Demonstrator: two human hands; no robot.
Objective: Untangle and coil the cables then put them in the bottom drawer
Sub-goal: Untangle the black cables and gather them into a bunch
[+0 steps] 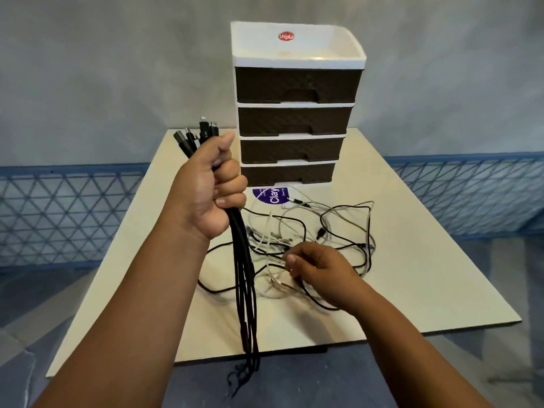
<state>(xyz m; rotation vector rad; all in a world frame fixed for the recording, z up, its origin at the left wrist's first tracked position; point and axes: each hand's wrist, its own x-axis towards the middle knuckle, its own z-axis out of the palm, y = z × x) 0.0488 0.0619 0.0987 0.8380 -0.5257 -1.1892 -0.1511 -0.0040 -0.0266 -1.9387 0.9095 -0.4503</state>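
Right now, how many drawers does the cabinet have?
4: top drawer, second drawer, third drawer, bottom drawer, stacked in the cabinet; all closed.

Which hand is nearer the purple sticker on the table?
Left. The left hand grips black cables right beside the purple sticker; the right hand is lower, nearer the camera, in the tangle.

Two bare forearms reach into view from the bottom edge, one on each side. No sleeve, cuff or glove covers either arm as far as the picture shows them. The wrists carry no watch, band or bracelet. The left hand (207, 187) and the right hand (319, 267) are both bare, with no rings on the fingers (232, 175) that show. The fingernails are short and plain, without polish. The rest of the person lies outside the view.
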